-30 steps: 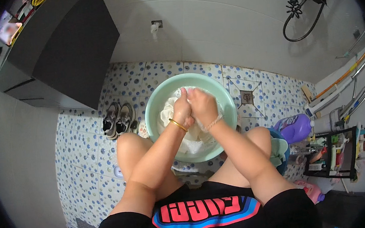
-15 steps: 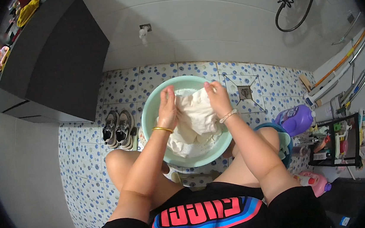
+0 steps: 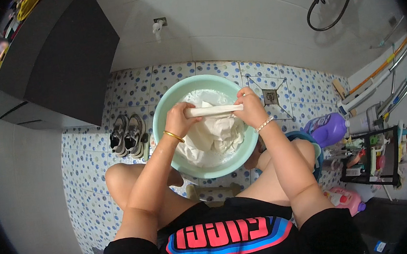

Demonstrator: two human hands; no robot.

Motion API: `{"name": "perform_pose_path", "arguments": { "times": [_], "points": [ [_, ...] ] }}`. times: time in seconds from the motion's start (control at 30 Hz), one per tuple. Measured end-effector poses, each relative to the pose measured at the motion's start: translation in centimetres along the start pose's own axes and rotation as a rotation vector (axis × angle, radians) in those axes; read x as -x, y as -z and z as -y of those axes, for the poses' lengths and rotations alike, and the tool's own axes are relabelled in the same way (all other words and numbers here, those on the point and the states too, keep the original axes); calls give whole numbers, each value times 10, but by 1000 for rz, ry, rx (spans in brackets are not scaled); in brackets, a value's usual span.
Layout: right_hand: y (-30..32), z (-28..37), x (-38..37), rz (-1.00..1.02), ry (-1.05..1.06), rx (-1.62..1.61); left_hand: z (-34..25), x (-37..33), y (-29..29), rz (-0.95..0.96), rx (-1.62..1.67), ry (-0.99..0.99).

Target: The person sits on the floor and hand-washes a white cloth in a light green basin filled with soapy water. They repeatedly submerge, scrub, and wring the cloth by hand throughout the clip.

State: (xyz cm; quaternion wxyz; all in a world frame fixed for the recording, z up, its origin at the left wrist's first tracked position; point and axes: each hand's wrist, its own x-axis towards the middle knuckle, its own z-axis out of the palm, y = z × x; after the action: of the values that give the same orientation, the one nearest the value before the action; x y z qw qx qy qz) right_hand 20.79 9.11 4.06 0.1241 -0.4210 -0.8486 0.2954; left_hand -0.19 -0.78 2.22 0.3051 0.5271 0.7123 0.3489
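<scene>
A cream-white cloth garment (image 3: 221,134) lies bunched in soapy water inside a pale green basin (image 3: 160,112). One folded edge of it is pulled straight across, above the water, between my two hands. My left hand (image 3: 181,119) grips the left end of that edge, fingers curled round it. At the other end, my right hand (image 3: 251,106) pinches the cloth near the basin's right rim. White suds (image 3: 203,96) float on the water at the far side. The rest of the garment hangs below the stretched edge, partly under water.
Sneakers (image 3: 127,134) stand left of the basin, near a dark cabinet (image 3: 69,56). A floor drain (image 3: 270,97) lies to the far right. Beside my right knee are a blue tub (image 3: 319,163), a purple jug (image 3: 327,129) and a black rack (image 3: 371,158). A tap (image 3: 157,28) juts from the wall.
Both hands have turned over and drawn the garment's edge into a taut horizontal band. Before, they held the cloth up as a loose spread; more of it now rests in the basin.
</scene>
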Motion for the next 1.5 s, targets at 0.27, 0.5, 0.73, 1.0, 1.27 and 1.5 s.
{"name": "perform_pose_path", "arguments": {
  "times": [0.27,0.5,0.73,1.0,1.27,1.5],
  "points": [
    [-56,-17,-26,-109,-363,-1216,17,-10,-26,108,1386,286],
    [-139,-42,-34,-230,-416,-564,69,-18,-81,-106,1145,553],
    [-156,-26,-29,88,-470,-13,104,-18,-112,-192,273,495],
    [-175,-21,-34,-78,-175,158,115,-40,-115,-117,93,624],
    [-126,61,-15,-249,313,-227,105,-46,-107,22,1130,650],
    [-101,51,-44,-276,-35,-59,32,-29,-87,-93,1244,515]
  ]
}}
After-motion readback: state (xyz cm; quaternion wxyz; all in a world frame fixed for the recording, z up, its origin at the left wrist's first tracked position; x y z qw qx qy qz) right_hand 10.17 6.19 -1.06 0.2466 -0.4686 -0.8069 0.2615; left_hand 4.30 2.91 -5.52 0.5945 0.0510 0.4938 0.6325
